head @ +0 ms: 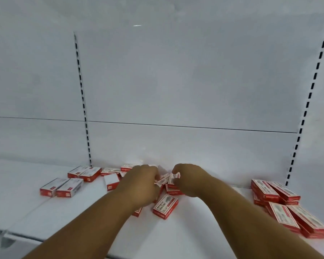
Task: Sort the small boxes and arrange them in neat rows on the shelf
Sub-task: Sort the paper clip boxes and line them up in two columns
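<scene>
Small red-and-white boxes lie scattered on a white shelf (204, 230). A loose heap (166, 203) sits in the middle, near the back panel. My left hand (140, 182) reaches into the heap with curled fingers, and its fingertips are hidden among the boxes. My right hand (185, 178) pinches one small box (174, 177) at the top of the heap. On the right, stacked boxes (288, 208) lie in neat rows. At the left, two pairs of boxes (61, 187) lie side by side.
The white back panel (176, 81) rises behind the shelf, with slotted uprights at the left (82, 101) and right (307, 101). A clear divider strip (22, 219) crosses the shelf at the left. The shelf's front edge runs along the bottom.
</scene>
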`<state>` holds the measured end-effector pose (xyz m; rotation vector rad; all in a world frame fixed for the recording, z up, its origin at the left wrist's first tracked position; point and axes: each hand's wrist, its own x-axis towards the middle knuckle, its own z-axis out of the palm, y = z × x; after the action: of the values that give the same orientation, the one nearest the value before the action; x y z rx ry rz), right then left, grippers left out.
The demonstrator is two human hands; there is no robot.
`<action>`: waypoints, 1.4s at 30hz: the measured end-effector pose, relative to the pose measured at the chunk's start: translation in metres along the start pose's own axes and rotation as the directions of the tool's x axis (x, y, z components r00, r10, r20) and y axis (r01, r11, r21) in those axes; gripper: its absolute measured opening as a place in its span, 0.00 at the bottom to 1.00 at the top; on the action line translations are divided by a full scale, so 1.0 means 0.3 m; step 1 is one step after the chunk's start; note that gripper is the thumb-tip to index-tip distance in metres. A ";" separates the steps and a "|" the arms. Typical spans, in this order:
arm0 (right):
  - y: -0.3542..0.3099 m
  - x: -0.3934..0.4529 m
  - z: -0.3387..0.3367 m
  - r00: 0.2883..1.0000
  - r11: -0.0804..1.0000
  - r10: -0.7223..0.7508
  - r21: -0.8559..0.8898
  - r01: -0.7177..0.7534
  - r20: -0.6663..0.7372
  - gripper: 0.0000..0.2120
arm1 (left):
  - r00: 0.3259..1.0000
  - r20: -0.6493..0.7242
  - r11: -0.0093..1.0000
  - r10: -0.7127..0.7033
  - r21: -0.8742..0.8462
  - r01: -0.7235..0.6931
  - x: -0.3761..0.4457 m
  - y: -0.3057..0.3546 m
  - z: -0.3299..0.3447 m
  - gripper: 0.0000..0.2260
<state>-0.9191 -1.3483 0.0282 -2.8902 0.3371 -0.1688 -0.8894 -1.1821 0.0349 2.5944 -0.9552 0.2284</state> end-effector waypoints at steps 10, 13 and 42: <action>-0.011 -0.014 0.120 0.903 0.898 0.335 0.382 -0.218 -0.271 0.13 | 1.000 -0.014 0.964 -0.017 -0.265 0.013 0.171 -0.011 0.080 0.16; 0.015 -0.044 0.096 0.876 0.799 0.314 0.600 -0.035 -0.366 0.11 | 0.987 -0.091 0.873 -0.134 -0.482 0.075 0.189 -0.005 0.120 0.17; 0.066 -0.025 0.026 0.931 -0.023 0.344 0.990 0.143 -0.126 0.09 | 0.948 0.088 0.243 -0.306 -0.956 0.167 0.180 -0.065 0.148 0.10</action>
<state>-0.9295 -1.3635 0.0153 -1.2374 0.2814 -0.6107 -0.8347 -1.2177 0.0034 1.4567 -0.3653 -0.2483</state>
